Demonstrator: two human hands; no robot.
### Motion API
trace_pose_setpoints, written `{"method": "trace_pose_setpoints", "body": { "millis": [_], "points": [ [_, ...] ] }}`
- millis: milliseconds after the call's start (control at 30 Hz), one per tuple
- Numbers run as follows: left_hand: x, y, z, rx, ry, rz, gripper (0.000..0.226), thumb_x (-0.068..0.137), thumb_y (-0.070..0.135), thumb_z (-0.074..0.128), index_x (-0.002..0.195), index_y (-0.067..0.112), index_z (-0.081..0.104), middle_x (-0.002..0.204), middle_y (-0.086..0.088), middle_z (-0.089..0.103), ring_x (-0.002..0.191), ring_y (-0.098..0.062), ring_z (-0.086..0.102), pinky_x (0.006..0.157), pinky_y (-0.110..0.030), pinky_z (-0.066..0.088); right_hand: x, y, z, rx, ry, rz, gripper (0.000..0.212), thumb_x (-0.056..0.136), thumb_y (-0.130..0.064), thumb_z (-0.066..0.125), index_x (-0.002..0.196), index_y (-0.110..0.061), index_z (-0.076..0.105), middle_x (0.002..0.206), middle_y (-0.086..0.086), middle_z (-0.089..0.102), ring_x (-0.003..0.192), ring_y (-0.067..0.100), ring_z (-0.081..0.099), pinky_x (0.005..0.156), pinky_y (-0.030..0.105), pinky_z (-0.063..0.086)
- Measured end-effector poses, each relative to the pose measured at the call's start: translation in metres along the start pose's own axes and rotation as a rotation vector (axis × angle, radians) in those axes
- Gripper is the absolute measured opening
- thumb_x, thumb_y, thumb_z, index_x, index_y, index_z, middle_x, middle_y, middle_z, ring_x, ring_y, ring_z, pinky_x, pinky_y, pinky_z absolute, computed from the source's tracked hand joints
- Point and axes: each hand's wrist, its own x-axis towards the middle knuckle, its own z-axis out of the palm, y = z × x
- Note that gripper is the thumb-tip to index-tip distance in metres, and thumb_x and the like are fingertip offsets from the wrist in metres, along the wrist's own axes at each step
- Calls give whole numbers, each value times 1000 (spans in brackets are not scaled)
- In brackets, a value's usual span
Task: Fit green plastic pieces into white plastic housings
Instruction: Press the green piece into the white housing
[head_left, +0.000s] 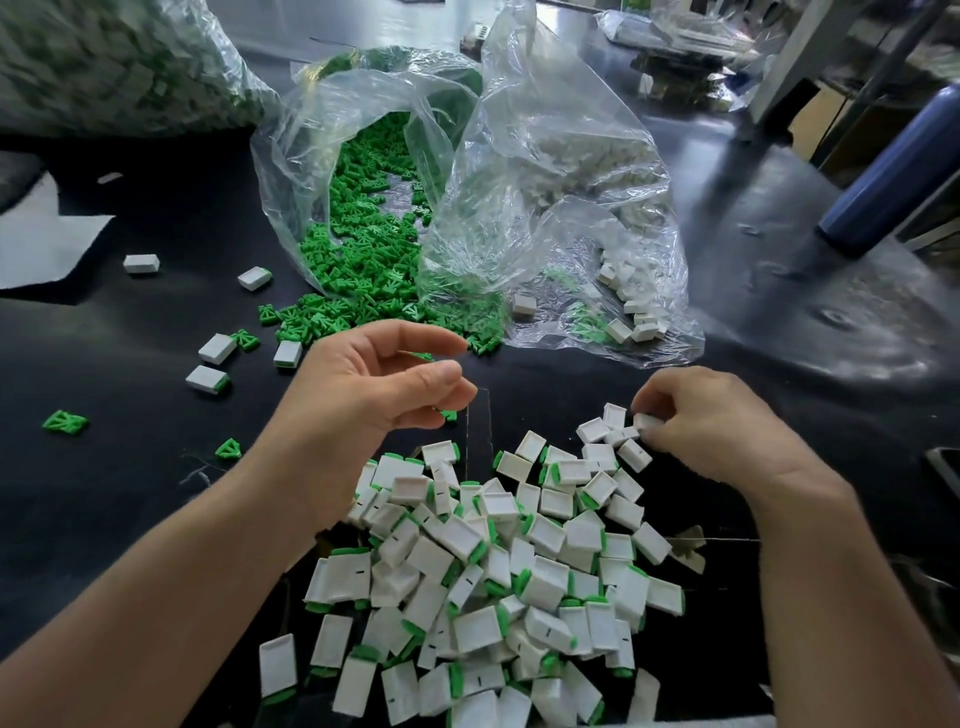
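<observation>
L hand (374, 384) hovers over mid table (130, 519), fingers loosely curled. A green bit shows under the fingertips; can't tell if it's held. R hand (722, 421), just to its right, pinches a white housing (647, 422) at the far side of the assembled pile (493, 571) by the near edge. Behind, green pieces (358, 260) spill from a clear bag (311, 119). Spare housings (639, 317) sit in a 2nd bag (545, 156) to its right.

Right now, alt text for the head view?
The right hand pinches a white housing at a pile of assembled housings on a black table; the left hand hovers beside it. Behind, clear bags spill green pieces and white housings.
</observation>
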Motion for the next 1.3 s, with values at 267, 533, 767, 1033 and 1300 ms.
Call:
{"method": "trace_pose_setpoints", "body": {
  "millis": [267, 533, 767, 1033, 1300],
  "points": [
    [2, -4, 2, 106, 0, -50, 18, 75, 5, 66, 89, 18, 65, 74, -2, 73, 67, -9, 68, 62, -21, 55, -12, -36, 10, 628, 267, -409, 20, 81, -16, 69, 88, -34, 62, 82, -16, 63, 73, -3, 59, 71, 10, 45],
    [-1, -6, 6, 215, -84, -43, 22, 66, 11, 73, 87, 15, 67, 69, -2, 70, 60, -8, 64, 53, -17, 51, -31, -73, 32, 638, 182, -716, 17, 78, -10, 71, 92, -7, 62, 84, 2, 63, 74, 10, 60, 69, 21, 51],
    [4, -4, 1, 0, 120, 16, 27, 78, -13, 57, 80, 12, 65, 77, -10, 65, 61, -10, 67, 55, -16, 53, -20, -71, 35, 348, 174, -560, 34, 91, -20, 55, 124, -16, 55, 117, -5, 58, 110, 9, 49, 95, 17, 31],
    [4, -3, -1, -65, 123, 33, 24, 79, -15, 54, 80, 8, 64, 77, -10, 65, 64, -12, 67, 56, -17, 53, -15, -76, 49, 45, -8, -644, 52, 98, -36, 31, 147, -25, 16, 146, -10, 37, 138, 2, 16, 111, 33, -13],
    [4, -3, 0, -65, 123, 37, 24, 79, -15, 55, 78, 8, 64, 75, -8, 66, 62, -12, 67, 55, -17, 53, -9, -78, 50, 36, 218, -614, 32, 96, -22, 42, 125, -20, 55, 120, 0, 56, 111, 21, 47, 100, 27, 19]
  ]
}}
